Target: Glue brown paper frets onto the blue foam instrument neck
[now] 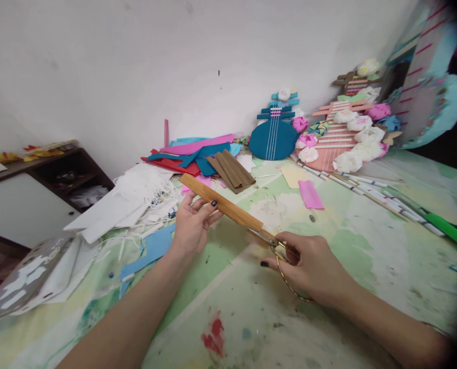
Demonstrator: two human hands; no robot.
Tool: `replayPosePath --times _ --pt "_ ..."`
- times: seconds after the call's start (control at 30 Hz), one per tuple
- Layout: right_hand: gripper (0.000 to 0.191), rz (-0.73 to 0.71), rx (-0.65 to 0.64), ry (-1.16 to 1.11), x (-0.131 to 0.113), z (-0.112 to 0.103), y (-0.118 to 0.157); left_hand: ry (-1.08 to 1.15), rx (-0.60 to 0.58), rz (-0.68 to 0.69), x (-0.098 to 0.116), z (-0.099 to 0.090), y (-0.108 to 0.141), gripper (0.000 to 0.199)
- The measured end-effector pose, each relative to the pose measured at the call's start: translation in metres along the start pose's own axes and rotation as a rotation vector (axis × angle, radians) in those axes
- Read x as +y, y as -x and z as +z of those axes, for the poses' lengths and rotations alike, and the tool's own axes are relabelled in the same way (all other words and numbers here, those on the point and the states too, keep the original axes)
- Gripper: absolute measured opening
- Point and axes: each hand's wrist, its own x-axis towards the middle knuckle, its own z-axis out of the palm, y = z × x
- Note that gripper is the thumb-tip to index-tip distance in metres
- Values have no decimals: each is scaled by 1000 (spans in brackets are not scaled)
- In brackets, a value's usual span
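Note:
My left hand [190,228] pinches a long ochre-brown strip, which looks like folded crepe paper [232,207], between thumb and fingers above the table. The strip slants down to the right. In my right hand [316,264] is a pair of scissors [271,242] with gold-coloured loop handles, fingers through the loops. Its blades lie along the lower edge of the strip near its right end; whether they are cutting into it I cannot tell. Beyond the strip lies a folded brown crepe paper piece [234,171].
A paint-stained green cloth [221,287] covers the table. White paper scraps [121,197] and blue paper [157,246] lie left. Coloured paper is piled behind. A teal lute-shaped craft [272,138] and a flowered pink one [324,154] lean at the wall; thin sticks [397,202] lie right.

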Motion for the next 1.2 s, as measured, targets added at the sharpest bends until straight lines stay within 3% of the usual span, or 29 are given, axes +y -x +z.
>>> replayPosePath --times 1.2 --pt "28 -7 -12 32 1 -1 -1 3 -10 -9 -3 0 1 50"
